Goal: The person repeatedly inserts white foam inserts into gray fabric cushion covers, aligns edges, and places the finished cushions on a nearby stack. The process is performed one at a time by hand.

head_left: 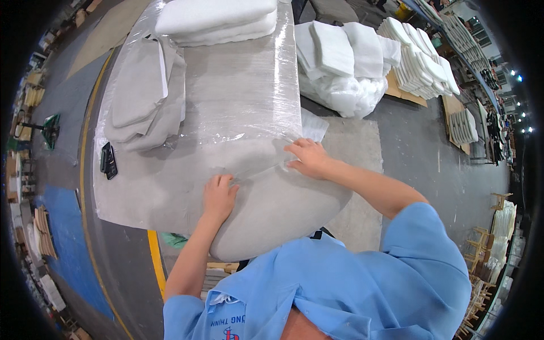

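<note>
A rounded grey fabric-covered cushion [283,218] lies at the table's near edge, against my body. My left hand [220,197] is closed at the left end of its far edge, with fingertips pinching the fabric. On the right end of that edge, my right hand [309,158] grips the fabric with bent fingers. Between the hands the cloth forms a creased, slightly raised line. What lies under my fingertips is partly hidden. Beneath is a grey-topped table [153,181], its far part wrapped in shiny clear plastic film [238,90].
Stacked grey fabric pieces [139,93] lie at the table's left, near a small black object [108,161]. White padding [218,20] is piled at the far end. More white pads [334,48] stand beyond the right edge. A yellow floor line [156,258] runs at left.
</note>
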Demonstrator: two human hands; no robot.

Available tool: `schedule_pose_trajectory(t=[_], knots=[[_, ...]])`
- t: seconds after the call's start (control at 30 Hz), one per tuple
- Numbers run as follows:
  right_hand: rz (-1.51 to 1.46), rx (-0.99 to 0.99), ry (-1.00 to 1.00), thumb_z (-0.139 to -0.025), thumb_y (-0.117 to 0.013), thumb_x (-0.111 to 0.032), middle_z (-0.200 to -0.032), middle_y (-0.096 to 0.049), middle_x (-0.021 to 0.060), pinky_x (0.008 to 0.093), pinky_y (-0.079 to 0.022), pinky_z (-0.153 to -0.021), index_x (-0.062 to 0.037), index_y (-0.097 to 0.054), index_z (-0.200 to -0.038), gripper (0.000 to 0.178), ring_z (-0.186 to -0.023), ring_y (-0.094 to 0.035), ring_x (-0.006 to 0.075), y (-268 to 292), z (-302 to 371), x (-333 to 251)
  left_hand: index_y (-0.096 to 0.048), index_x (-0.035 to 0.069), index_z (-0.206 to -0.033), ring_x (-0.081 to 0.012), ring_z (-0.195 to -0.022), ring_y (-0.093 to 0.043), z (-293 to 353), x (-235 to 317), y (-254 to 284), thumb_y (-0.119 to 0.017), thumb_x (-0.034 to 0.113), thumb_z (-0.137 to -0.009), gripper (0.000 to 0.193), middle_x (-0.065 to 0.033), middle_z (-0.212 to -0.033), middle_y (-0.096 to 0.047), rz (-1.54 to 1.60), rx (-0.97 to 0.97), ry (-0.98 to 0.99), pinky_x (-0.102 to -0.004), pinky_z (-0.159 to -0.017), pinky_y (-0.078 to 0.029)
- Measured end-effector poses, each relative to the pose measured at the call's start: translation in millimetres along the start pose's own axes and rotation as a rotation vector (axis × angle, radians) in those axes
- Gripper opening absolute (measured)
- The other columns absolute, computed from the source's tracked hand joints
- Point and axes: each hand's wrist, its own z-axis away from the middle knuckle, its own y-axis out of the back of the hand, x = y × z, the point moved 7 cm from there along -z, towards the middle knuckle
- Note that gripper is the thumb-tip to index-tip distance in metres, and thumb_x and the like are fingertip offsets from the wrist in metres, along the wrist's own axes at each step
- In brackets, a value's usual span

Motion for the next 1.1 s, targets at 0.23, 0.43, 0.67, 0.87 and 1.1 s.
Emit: schedule_pose_trajectory(t=[0.23, 0.43, 0.67, 0.87, 1.1], knots=[[-0.015, -0.539, 0.16, -0.106, -0.045, -0.056, -0.157, -0.045, 0.0203, 0.0576, -0.03, -0.12, -0.0143, -0.048, -0.153, 0.063, -0.149, -0.038, 0.0385, 2, 117, -93, -0.049, 0.003, -0.151, -0.0413, -0.143, -0.045, 89, 97, 28, -0.05, 0.039, -0.107, 0.057, -0.0212, -0.155, -0.049, 0.233, -0.579, -0.183, -0.0492, -0.121, -0.032], [0.017, -0.549, 0.095, -0.107, -0.035, -0.061, -0.167, -0.032, 0.0233, 0.0613, -0.021, -0.124, -0.0147, -0.038, -0.161, 0.071, -0.156, -0.027, 0.039, -35, 90, -73, -0.038, 0.006, -0.16, -0.0368, -0.157, -0.027, 72, 77, -18, -0.039, 0.043, -0.11, 0.062, -0.0182, -0.168, -0.033, 0.173, -0.678, 0.038, -0.0485, -0.127, -0.021], [-0.085, -0.609, -0.103, -0.106, -0.036, -0.062, -0.165, -0.035, 0.0225, 0.0621, -0.021, -0.123, -0.0186, -0.041, -0.161, 0.07, -0.154, -0.031, 0.0379, -31, 41, 5, -0.036, 0.005, -0.16, -0.0387, -0.155, -0.03, 52, -2, -7, -0.048, 0.036, -0.108, 0.063, -0.0204, -0.168, -0.032, 0.31, -0.606, 0.336, -0.044, -0.126, -0.027], [-0.487, -0.421, -0.491, -0.103, -0.051, -0.057, -0.162, -0.039, 0.0257, 0.0506, -0.034, -0.12, -0.0048, -0.032, -0.162, 0.081, -0.149, -0.04, 0.0399, 13, 114, 63, -0.02, -0.006, -0.163, -0.0358, -0.154, -0.033, 143, -11, 35, -0.062, 0.037, -0.103, 0.085, -0.0279, -0.168, -0.026, 0.598, -0.416, 0.749, -0.0383, -0.124, -0.028], [-0.68, -0.538, -0.783, -0.101, -0.059, -0.052, -0.157, -0.046, 0.0266, 0.047, -0.046, -0.11, 0.0036, -0.024, -0.162, 0.09, -0.14, -0.05, 0.0365, -7, 105, 62, -0.015, -0.008, -0.163, -0.0339, -0.149, -0.039, 136, -29, 8, -0.063, 0.038, -0.102, 0.09, -0.0306, -0.164, -0.031, 0.782, -0.341, 0.972, -0.0369, -0.121, -0.032]])
